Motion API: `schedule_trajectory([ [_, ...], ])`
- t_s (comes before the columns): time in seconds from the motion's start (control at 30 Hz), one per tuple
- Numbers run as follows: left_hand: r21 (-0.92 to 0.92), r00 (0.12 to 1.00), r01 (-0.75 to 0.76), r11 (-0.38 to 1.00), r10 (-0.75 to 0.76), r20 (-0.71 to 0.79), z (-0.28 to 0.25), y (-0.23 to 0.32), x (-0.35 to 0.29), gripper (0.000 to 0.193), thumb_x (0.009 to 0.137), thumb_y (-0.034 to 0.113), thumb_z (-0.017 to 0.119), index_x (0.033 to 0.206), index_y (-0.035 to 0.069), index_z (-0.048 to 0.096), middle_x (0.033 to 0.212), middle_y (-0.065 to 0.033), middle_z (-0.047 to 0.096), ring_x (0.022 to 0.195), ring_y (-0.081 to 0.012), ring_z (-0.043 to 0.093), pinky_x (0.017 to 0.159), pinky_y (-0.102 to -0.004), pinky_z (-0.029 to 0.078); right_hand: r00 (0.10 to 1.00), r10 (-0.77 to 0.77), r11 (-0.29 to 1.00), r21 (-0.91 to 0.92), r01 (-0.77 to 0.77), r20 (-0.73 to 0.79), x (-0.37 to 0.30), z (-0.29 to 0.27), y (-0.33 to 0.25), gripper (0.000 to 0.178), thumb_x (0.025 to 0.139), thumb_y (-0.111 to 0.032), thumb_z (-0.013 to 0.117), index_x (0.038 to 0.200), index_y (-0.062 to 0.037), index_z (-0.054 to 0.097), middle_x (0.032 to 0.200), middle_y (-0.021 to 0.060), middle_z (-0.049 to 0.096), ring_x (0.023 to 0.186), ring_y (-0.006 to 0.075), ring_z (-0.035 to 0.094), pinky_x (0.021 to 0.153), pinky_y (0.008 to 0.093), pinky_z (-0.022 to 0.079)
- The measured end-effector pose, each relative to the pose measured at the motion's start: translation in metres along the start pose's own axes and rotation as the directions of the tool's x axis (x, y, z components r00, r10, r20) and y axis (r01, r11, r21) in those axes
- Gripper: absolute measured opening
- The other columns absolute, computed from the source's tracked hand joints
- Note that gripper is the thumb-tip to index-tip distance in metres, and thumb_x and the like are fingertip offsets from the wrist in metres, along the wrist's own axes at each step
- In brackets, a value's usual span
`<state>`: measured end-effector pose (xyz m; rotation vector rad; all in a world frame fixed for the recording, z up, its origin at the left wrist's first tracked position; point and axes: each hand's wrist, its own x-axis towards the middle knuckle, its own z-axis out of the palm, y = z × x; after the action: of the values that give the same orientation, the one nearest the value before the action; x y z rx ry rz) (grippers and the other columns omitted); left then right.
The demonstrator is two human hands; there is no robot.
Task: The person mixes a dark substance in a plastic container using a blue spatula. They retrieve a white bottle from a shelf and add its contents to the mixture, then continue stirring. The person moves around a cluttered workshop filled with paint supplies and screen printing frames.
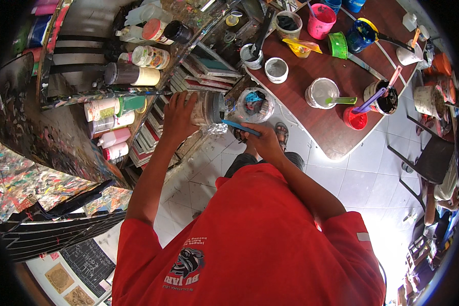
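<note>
My left hand (180, 111) is wrapped round a large, grimy plastic jar (204, 107), which lies tilted on its side with its mouth toward the right. In my right hand (265, 141) is a blue spatula (235, 125), its far end at the jar's lower rim. Whether the spatula reaches inside the jar I cannot tell. A crumpled, shiny clear piece (218, 128) hangs just below the jar's mouth. Right beside that mouth stands a whitish bucket (269, 108) holding blue and dark contents.
A dark red table (290, 86) at the right carries a white tub (321, 92), a pink pot (321, 20), a red pot (355, 118) and several other paint containers. Left, a paint-stained rack (86, 94) holds bottles above stacked frames (155, 120). A chair (433, 160) stands far right.
</note>
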<state>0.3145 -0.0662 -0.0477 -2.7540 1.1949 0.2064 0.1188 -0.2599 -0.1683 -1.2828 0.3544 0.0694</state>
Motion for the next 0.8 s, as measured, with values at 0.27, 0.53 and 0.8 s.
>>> schedule_trajectory([
  [0.27, 0.01, 1.0, 0.005, 1.0, -0.005, 0.002, 0.0017, 0.0018, 0.0005, 0.103, 0.053, 0.028, 0.091, 0.143, 0.016, 0.043, 0.143, -0.0153, 0.043, 0.135, -0.0396, 0.037, 0.101, -0.0581, 0.039, 1.0, 0.014, 1.0, 0.026, -0.014, -0.005, -0.001, -0.0005, -0.0006, 0.032, 0.093, 0.004, 0.06, 0.124, 0.0037, 0.065, 0.105, 0.0095, 0.073, 0.096, 0.0101, 0.064, 0.088, 0.0233, 0.05],
  [0.53, 0.002, 1.0, 0.008, 1.0, -0.008, 0.011, 0.0004, 0.0042, 0.0011, 0.102, 0.052, 0.027, 0.092, 0.142, 0.016, 0.044, 0.144, -0.0149, 0.043, 0.135, -0.0393, 0.038, 0.101, -0.0573, 0.039, 0.999, 0.042, 0.999, 0.023, -0.042, -0.013, -0.0031, -0.0021, 0.0015, 0.032, 0.092, 0.004, 0.06, 0.124, 0.0029, 0.065, 0.106, 0.01, 0.072, 0.096, 0.0106, 0.064, 0.089, 0.0238, 0.05],
  [0.8, 0.006, 1.0, 0.003, 1.0, -0.003, 0.012, 0.0009, 0.0046, 0.0014, 0.102, 0.053, 0.027, 0.092, 0.142, 0.016, 0.044, 0.143, -0.0151, 0.043, 0.135, -0.0392, 0.038, 0.1, -0.0578, 0.04, 1.0, 0.024, 1.0, -0.007, -0.024, -0.008, -0.004, -0.0034, -0.0019, 0.032, 0.093, 0.003, 0.059, 0.125, 0.0031, 0.065, 0.104, 0.01, 0.072, 0.096, 0.0112, 0.064, 0.089, 0.0244, 0.05],
])
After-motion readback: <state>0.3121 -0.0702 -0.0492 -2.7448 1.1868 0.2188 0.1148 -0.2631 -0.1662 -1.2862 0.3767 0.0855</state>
